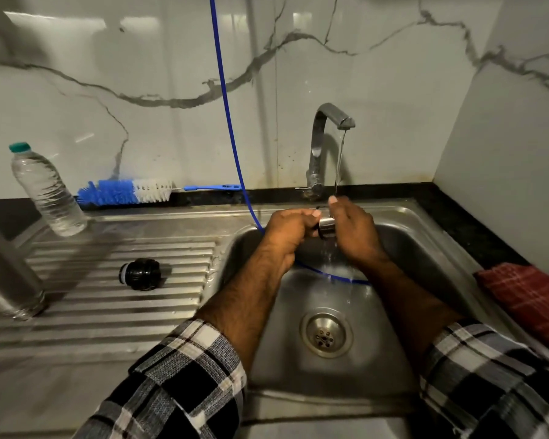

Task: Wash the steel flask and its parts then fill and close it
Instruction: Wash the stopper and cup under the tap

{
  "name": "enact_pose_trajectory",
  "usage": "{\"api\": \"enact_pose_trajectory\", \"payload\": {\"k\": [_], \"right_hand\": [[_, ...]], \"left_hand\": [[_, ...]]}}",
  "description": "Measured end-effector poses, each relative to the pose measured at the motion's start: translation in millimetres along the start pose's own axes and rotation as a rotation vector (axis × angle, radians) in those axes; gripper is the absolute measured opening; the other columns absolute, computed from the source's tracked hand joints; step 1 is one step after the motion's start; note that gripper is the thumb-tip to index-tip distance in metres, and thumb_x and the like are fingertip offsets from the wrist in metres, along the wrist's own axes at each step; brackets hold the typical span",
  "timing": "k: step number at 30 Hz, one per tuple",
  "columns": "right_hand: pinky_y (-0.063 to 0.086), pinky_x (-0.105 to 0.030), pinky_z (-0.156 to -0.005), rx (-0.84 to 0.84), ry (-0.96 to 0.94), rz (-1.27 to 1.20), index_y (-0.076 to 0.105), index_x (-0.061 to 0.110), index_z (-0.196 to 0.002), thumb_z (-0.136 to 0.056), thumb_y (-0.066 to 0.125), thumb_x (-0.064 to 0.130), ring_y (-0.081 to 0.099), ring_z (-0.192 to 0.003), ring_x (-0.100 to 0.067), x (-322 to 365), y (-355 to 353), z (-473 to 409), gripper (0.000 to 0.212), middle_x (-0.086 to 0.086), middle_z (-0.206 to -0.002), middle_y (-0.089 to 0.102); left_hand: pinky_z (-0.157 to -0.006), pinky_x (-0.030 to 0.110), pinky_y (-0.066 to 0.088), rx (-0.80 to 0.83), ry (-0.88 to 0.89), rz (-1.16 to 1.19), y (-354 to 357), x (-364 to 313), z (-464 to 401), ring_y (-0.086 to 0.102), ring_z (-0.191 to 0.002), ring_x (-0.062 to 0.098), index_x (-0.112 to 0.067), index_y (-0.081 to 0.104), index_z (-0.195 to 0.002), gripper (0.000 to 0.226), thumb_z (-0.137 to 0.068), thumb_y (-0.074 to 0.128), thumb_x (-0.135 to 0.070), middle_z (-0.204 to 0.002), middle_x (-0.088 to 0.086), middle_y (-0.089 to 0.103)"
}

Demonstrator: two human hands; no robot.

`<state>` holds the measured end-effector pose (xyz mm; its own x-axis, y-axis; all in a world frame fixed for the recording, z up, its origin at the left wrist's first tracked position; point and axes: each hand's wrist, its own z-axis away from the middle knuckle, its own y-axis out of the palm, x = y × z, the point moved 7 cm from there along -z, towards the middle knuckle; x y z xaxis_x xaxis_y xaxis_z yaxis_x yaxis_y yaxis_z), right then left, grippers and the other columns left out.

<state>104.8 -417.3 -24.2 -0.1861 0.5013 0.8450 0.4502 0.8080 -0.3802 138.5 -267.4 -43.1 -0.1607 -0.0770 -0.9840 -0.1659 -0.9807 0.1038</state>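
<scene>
Steel sink (403, 217) under a marble wall, tap (322, 147) running at 12 o'clock. Left hand (287, 231) and right hand (354, 229) both gripping the steel cup (326, 225) under the stream. Flask (7, 267) at 9 o'clock on the drainboard (92, 312), black stopper (141, 274) near it.
</scene>
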Motion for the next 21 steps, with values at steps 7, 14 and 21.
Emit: {"api": "enact_pose_trajectory", "payload": {"k": [7, 14, 21], "right_hand": [[0.055, -0.043, -0.069, -0.025, 0.047, -0.073, 0.068, 0.014, -0.098, -0.106, 0.045, 0.04, 0.066, -0.077, -0.026, 9.8, 2.5, -5.4, 0.036, -0.008, -0.087, 0.071], [0.038, -0.023, -0.038, 0.246, 0.727, -0.506, 0.069, 0.012, -0.101, -0.103, 0.049, 0.05, 0.048, -0.046, -0.012, -23.3, 4.7, 11.4, 0.043, -0.012, -0.078, 0.069], [0.052, -0.028, -0.072, 0.0, -0.223, 0.074, 0.07, 0.018, -0.1, -0.108, 0.052, 0.03, 0.067, -0.081, -0.013, 20.9, -1.2, -1.3, 0.023, 0.0, -0.087, 0.071]], "left_hand": [[-0.072, 0.017, 0.057, 0.021, 0.299, -0.156, -1.9, -14.3, 5.7, 0.073, -0.078, 0.005, -0.014, 0.081, -0.094, 0.011, -0.096, 0.073, -0.006, -0.087, -0.003, 0.079], [-0.088, 0.023, 0.06, 0.121, 0.507, -0.412, 11.3, -14.5, 12.4, 0.075, -0.09, 0.009, -0.015, 0.082, -0.105, 0.013, -0.096, 0.076, -0.008, -0.1, 0.001, 0.081], [-0.092, 0.036, 0.061, 0.104, 0.318, -0.124, 0.5, -14.2, 1.6, 0.075, -0.094, 0.021, -0.008, 0.08, -0.101, 0.012, -0.101, 0.068, -0.009, -0.096, 0.009, 0.08]]}}
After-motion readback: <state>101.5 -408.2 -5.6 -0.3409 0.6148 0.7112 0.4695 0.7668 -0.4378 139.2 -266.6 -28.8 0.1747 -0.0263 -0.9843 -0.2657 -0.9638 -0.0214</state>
